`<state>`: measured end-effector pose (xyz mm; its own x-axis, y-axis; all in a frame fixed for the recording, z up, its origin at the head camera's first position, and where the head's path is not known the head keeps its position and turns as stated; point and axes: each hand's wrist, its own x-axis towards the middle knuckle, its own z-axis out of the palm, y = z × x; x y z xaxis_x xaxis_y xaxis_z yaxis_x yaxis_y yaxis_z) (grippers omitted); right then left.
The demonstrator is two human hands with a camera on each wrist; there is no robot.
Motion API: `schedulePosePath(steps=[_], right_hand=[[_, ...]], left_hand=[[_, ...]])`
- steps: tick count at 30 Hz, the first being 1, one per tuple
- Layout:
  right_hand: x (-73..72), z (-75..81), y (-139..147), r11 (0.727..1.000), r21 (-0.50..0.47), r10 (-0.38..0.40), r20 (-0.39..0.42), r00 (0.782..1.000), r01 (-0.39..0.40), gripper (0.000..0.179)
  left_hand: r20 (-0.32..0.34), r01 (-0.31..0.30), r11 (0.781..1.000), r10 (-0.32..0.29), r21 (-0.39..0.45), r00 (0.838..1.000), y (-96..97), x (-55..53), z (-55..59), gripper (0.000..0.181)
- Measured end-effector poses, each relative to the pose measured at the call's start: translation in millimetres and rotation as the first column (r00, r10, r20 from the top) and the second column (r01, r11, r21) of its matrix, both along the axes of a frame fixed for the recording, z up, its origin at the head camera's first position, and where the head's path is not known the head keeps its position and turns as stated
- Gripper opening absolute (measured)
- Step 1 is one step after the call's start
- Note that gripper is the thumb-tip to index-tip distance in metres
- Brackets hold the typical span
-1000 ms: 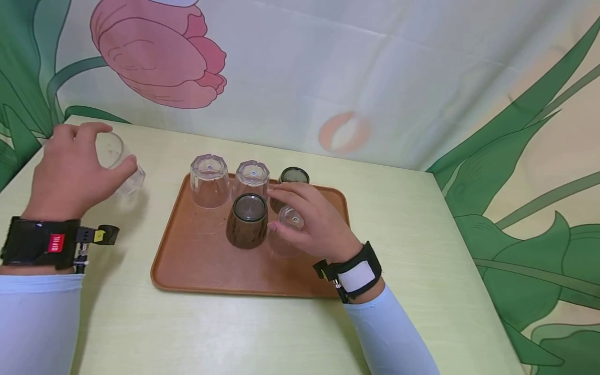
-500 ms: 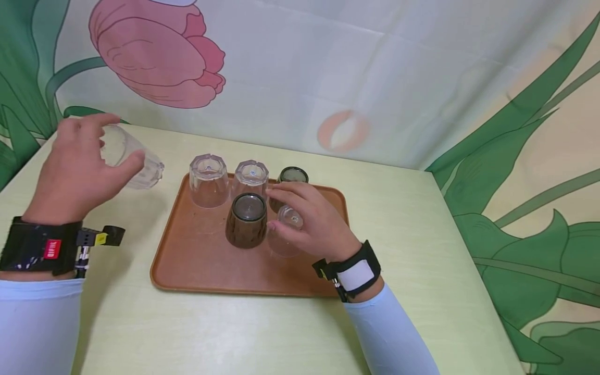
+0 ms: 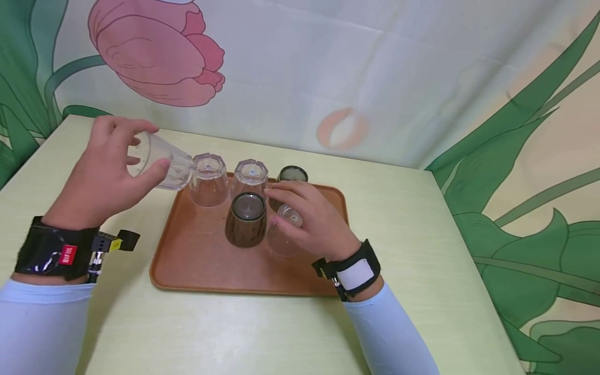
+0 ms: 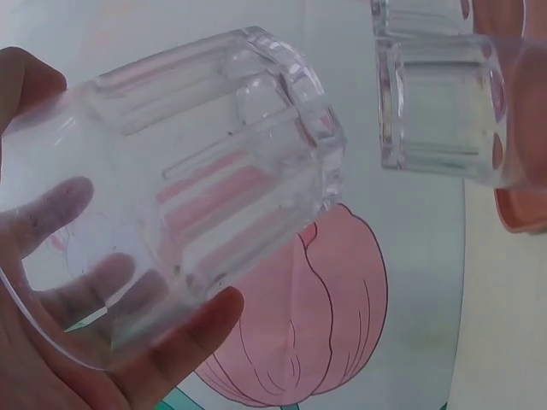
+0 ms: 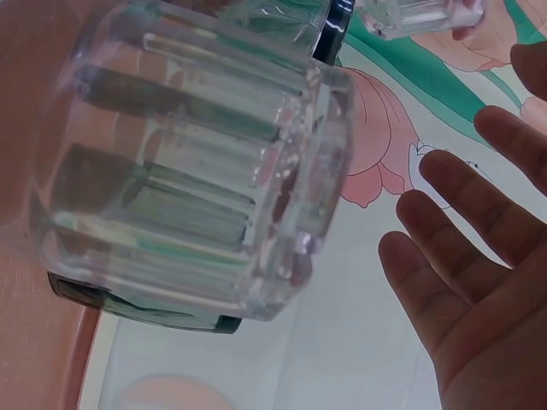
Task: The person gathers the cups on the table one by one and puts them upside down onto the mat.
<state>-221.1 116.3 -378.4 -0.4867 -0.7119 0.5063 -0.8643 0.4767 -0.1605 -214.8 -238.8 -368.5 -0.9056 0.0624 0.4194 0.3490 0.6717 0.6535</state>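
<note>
A clear faceted drinking glass (image 3: 175,164) is gripped by my left hand (image 3: 110,174) above the table, left of the tray. It lies tilted, its mouth toward the palm and its thick base (image 4: 299,111) pointing right. My right hand (image 3: 319,221) hovers over the right part of the brown tray (image 3: 201,273). Its fingers (image 5: 461,256) are spread and loosely bent, apart from the upside-down clear glass (image 3: 283,242) beneath. Beside that glass stands an upside-down dark glass (image 3: 246,226). The right hand partly hides a second dark glass (image 3: 292,174) behind.
Two more clear glasses, one at the left (image 3: 208,182) and another clear glass (image 3: 251,174) beside it, stand upside down along the tray's back edge. A pale table (image 3: 398,250) surrounds the tray. Behind it hangs a flower-printed cloth (image 3: 281,78).
My left hand has carried its clear glass rightward, close to the back-left glass on the tray, and the glass has swung toward level. The right hand stays in place.
</note>
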Motion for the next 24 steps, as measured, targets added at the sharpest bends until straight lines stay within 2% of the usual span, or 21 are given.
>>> schedulePosePath(steps=[9,15,24], right_hand=[[-0.3,0.2,0.6,1.0,0.006,-0.001,0.018,1.0,0.001,0.05],[-1.4,2.8,0.7,1.0,0.006,0.005,0.014,1.0,-0.006,0.051],[-4.1,5.9,2.1,1.0,0.003,0.018,0.003,1.0,-0.018,0.052]], left_hand=[[-0.031,0.087,0.996,-0.087,-0.008,0.996,15.5,4.5,2.3,0.054],[-0.064,0.131,0.991,-0.132,-0.024,0.989,29.8,8.8,7.7,0.053],[-0.148,0.251,0.968,-0.248,-0.002,0.957,49.1,12.9,11.4,0.059]])
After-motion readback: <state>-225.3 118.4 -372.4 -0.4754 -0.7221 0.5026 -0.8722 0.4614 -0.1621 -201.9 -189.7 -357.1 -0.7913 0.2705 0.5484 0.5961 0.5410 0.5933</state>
